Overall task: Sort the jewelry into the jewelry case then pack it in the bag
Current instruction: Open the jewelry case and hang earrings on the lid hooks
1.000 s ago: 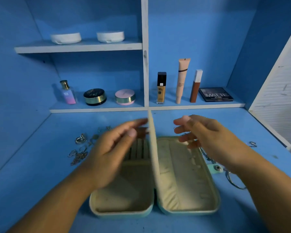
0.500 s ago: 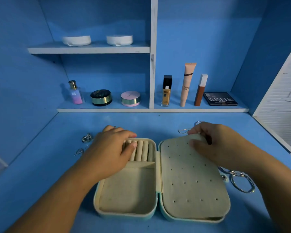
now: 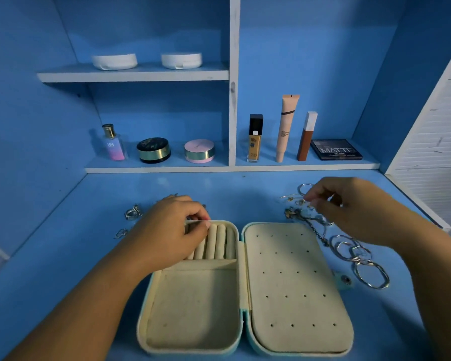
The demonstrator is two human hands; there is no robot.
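Head view: I read the jewelry case (image 3: 297, 282) as open and flat on the desk (image 3: 63, 256). The left hand (image 3: 167, 230) rests over the case's far-left compartment, its fingers curled and pinched at the ring rolls (image 3: 216, 241). I cannot tell whether they grip anything. The right hand (image 3: 362, 209) sits past the case's far-right corner, fingers pinched together at the loose jewelry (image 3: 349, 251). The hold is too fine for me to confirm. Rings (image 3: 133, 212) lie left of the case.
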